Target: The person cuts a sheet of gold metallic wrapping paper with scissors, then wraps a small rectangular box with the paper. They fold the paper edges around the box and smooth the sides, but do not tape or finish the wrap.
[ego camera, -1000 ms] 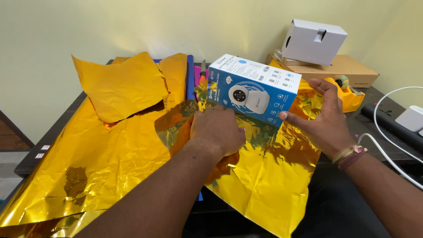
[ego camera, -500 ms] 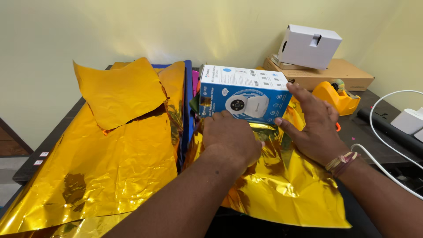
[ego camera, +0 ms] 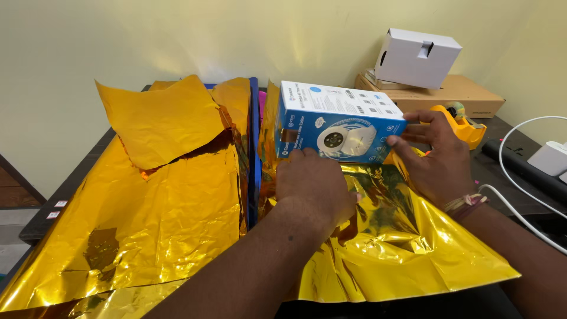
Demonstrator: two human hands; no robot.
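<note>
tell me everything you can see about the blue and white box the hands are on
The blue and white box is a rectangular cardboard retail carton, closed and looking undamaged. Its front is blue with a picture of a small white round camera; its white top carries small print and barcode-like marks. It stands tilted slightly on the crinkled gold foil sheet, its far left edge against a raised fold of foil. The left hand rests at its lower front edge, and the right hand grips its right end.
</note>
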